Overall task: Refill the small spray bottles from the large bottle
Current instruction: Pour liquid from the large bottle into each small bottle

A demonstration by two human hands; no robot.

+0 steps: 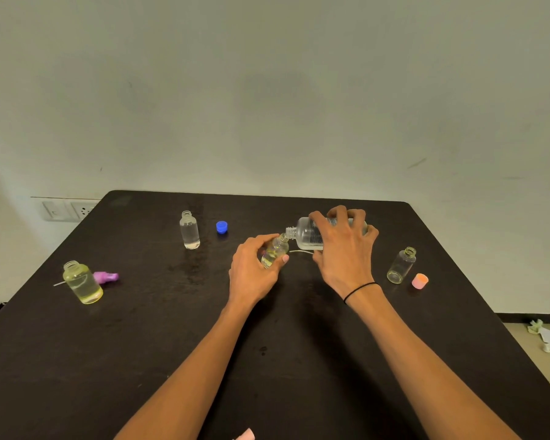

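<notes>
Pouring now at mid-table: large clear plastic bottle tipped sideways in the gripping right hand, neck meeting the small yellowish glass bottle, clasped and tilted by the left hand to catch the stream.

The counter under my arms is matt black-brown, and on it sit a bright blue cap, a pale pink cap and a lilac spray head. The bottle at my far left holds pale yellow liquid, the large bottle is clear with fine dark print, and a thin black band rings my right wrist. The wall behind is a dull grey-green.
</notes>
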